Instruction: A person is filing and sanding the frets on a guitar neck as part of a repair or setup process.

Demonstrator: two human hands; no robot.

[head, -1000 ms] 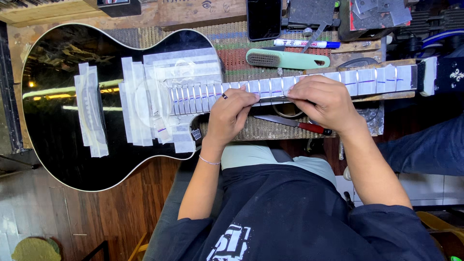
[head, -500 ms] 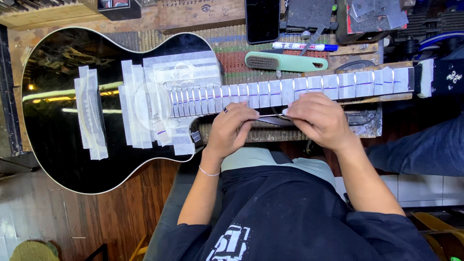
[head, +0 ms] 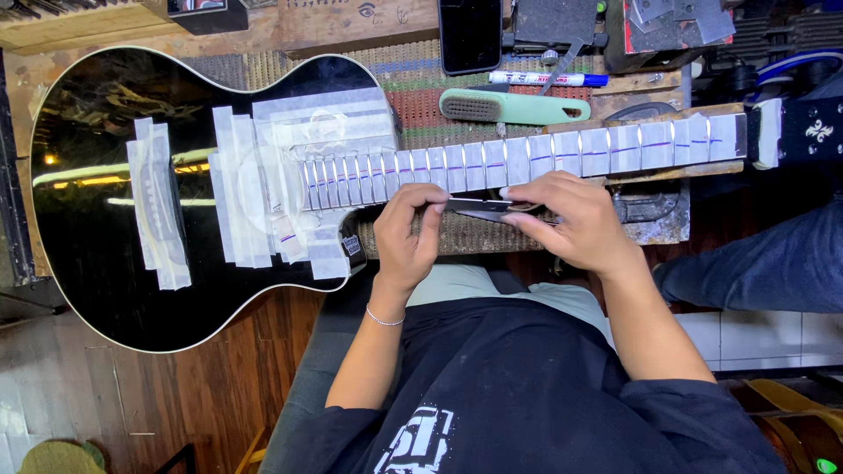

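one thin metal tool [head: 488,209], flat and dark with a pointed end, is held level just below the guitar neck [head: 527,160], near its middle. the left hand [head: 411,237] pinches the tool's left end between thumb and fingertips; the right hand [head: 575,221] is closed over its right end, fingers curled along the top edge. one black guitar [head: 97,263] lies flat across the bench, body to the left, headstock [head: 812,132] to the right. the fingerboard is masked with white tape strips between the frets, too many and too close at the body end to count surely. more tape covers the body in two patches. behind the neck lie one green brush [head: 514,107], one marker pen [head: 549,79] and one dark phone [head: 471,35]. one thin bracelet [head: 384,319] sits on the left wrist.
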